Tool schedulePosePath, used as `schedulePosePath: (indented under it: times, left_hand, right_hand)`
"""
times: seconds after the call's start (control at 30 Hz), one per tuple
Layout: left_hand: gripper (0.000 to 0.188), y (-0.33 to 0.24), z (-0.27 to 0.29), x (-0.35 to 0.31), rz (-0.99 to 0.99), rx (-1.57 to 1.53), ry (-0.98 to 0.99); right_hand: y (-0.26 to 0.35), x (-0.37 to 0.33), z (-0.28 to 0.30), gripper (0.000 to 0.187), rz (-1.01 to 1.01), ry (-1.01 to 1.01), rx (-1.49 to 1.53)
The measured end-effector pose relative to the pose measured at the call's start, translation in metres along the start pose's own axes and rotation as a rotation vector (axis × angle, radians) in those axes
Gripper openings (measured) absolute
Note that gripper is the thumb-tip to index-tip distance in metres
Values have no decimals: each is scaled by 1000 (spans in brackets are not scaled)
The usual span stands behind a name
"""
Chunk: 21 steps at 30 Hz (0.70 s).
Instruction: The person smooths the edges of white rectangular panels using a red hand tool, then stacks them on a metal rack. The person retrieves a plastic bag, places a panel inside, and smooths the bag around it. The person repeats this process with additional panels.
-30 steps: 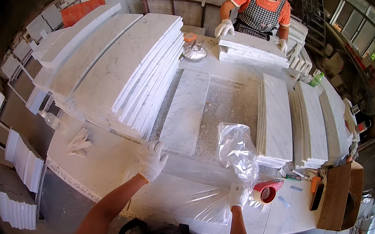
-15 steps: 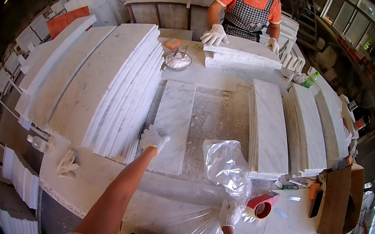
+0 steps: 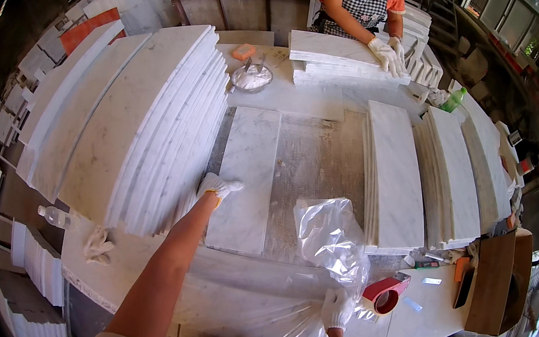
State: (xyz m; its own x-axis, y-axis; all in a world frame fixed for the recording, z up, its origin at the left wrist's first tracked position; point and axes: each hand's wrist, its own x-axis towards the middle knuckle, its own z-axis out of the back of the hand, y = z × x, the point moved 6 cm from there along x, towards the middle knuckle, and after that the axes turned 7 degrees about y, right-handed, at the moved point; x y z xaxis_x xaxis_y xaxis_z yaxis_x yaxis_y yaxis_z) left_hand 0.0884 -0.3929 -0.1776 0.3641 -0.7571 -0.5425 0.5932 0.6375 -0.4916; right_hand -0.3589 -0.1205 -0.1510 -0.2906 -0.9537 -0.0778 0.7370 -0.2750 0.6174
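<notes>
A thin white marble slab (image 3: 248, 158) with grey veins lies flat on the worktable, in front of me. My left hand (image 3: 218, 187), in a white knit glove, rests at its left edge with the thumb stretched across the top; some fingers are hard to see by the edge. Clear plastic film (image 3: 332, 236) is bunched beside the slab's right side and spreads over a pale slab (image 3: 244, 303) at the near edge. Low on the right, my gloved right hand (image 3: 337, 309) is closed on the film. A red tape dispenser (image 3: 385, 294) stands just right of that hand.
Stacked marble slabs stand left (image 3: 147, 110) and right (image 3: 395, 179). Across the table a co-worker's gloved hands (image 3: 390, 53) rest on another stack (image 3: 337, 52). A bowl of white powder (image 3: 252, 78), loose glove (image 3: 97, 245), cardboard box (image 3: 500, 284) and green bottle (image 3: 454, 99) lie around.
My left hand has turned, its thumb now pointing right over the slab. My right hand stays on the film. The co-worker's hands have come together at the right of their stack.
</notes>
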Motion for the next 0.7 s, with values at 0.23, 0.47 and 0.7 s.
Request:
schedulePosePath:
  times: [0.23,0.47,0.7]
  left_hand:
    - [77,-28,5,-12,-128,-224,187]
    - [42,-66,6,-25,-210,-333,221]
    - [29,-120,6,-70,-310,-304,184]
  right_hand:
    - [-4,4,1,25,-47,48,56]
    - [-6,5,2,31,-53,120,61]
    - [-16,7,2,30,-84,131,73]
